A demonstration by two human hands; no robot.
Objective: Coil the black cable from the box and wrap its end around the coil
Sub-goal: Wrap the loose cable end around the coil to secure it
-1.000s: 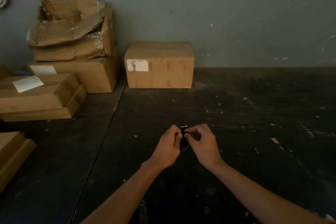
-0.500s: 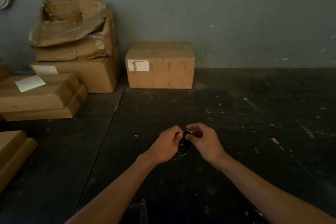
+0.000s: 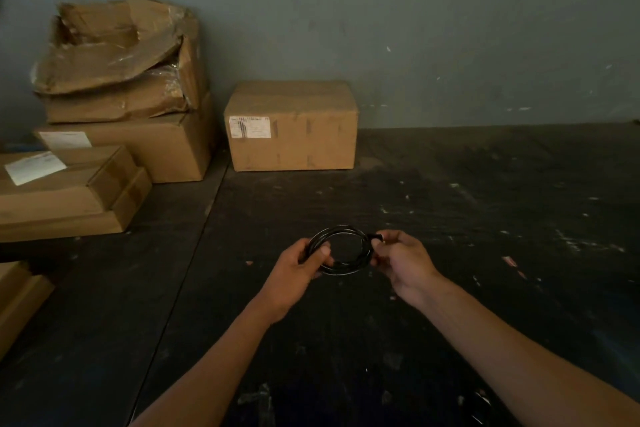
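Note:
The black cable (image 3: 341, 230) forms a round coil of several loops, held just above the dark table between my two hands. My left hand (image 3: 298, 270) grips the coil's left side, thumb over the strands. My right hand (image 3: 401, 262) pinches the cable's end with its small plug at the coil's right side. The coil's lower strands catch a little light. A closed cardboard box (image 3: 291, 125) stands at the back against the wall, well beyond the hands.
A torn, crumpled box (image 3: 117, 59) sits on a larger carton (image 3: 145, 149) at the back left. Flat cartons (image 3: 65, 191) lie at the left, and another (image 3: 17, 295) pokes in at the left edge. The dark scuffed table (image 3: 485, 218) stretches to the right.
My hands have moved apart. The cable, bunched tightly between the fingers before, now shows as an open round coil, with the end drawn to the right.

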